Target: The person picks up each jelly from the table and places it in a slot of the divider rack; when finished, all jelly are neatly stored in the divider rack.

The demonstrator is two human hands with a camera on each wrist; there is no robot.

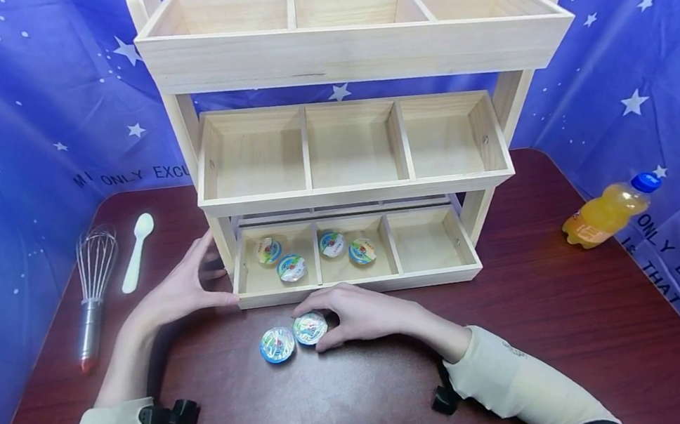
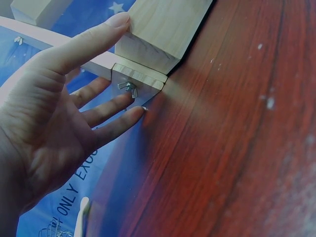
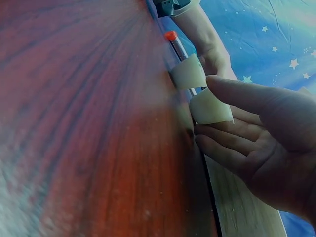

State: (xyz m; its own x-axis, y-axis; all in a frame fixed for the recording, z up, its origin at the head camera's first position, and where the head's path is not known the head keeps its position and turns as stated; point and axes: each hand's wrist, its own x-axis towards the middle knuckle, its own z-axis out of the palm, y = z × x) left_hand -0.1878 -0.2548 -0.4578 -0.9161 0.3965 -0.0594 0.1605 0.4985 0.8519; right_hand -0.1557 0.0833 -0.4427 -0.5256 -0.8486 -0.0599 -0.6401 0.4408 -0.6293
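The right hand's (image 1: 361, 312) fingers pinch a jelly cup (image 1: 310, 329) on the table (image 1: 338, 403), beside a second cup (image 1: 277, 345); the left hand (image 1: 174, 289), fingers spread, touches the wooden rack (image 1: 346, 52). Best squeeze gently, keeping it level.

Right grip (image 1: 362, 313) around foil-lidded cup (image 1: 310, 329)

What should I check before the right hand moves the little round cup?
1. Right hand curled around the round plastic cup with a shiny printed lid: ok.
2. Grip firm enough to lift: cannot tell.
3. Left hand touching the pale wooden three-tier rack: ok.
4. Neighbouring shiny-lidded round cup well apart: not ok, it sits right beside.
5. Blue-capped clear bottle of orange drink out of the way: ok, far right.
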